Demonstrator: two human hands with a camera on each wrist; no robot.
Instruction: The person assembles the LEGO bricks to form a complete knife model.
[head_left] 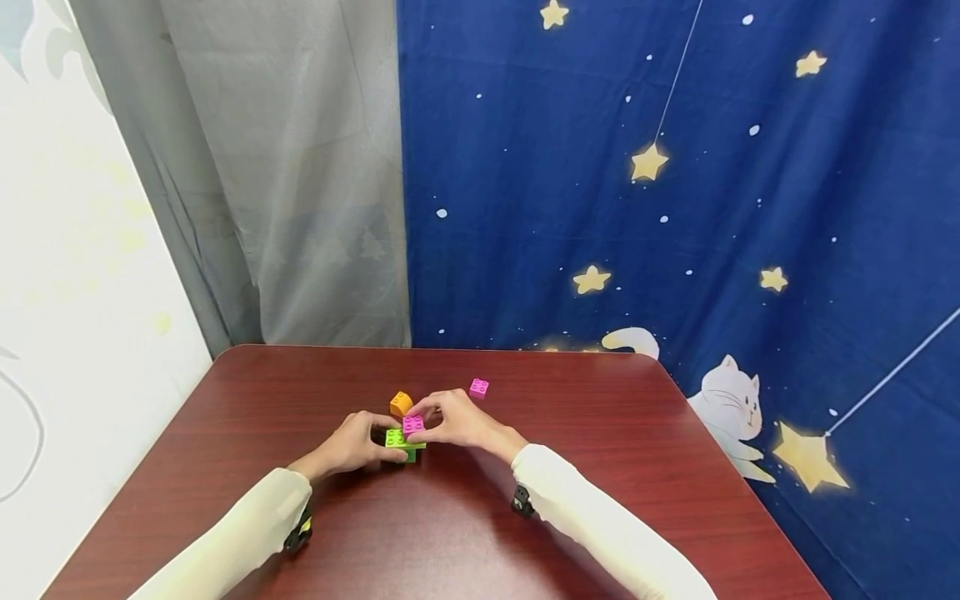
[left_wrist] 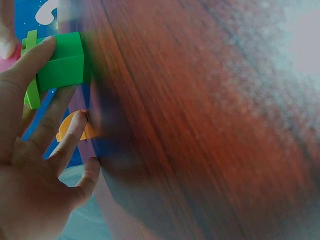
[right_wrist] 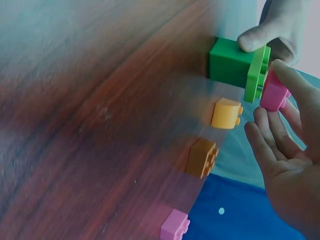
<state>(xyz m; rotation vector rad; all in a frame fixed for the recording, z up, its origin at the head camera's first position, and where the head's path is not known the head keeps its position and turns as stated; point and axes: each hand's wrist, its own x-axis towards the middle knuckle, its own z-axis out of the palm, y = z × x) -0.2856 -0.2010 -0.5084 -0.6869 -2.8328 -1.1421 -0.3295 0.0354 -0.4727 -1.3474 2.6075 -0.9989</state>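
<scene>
My left hand [head_left: 352,443] grips a green toy brick [left_wrist: 62,67] between thumb and fingers; it stands on the table. On top of it lies a thin light-green plate [right_wrist: 256,75] with studs, which juts out past the brick's side. My right hand [head_left: 459,422] pinches a pink brick [right_wrist: 274,91] with thumb and fingertips. In the head view this pink brick [head_left: 413,425] is right at the plate's studs, over its right part. In the right wrist view it looks slightly tilted against the plate.
Just behind the hands a yellow-orange brick [right_wrist: 226,114] with a rounded side stands on the wooden table [head_left: 615,467]. Beside it is a darker orange brick [right_wrist: 201,158]. Another pink brick [head_left: 479,387] lies farther back to the right. Curtains hang behind the table.
</scene>
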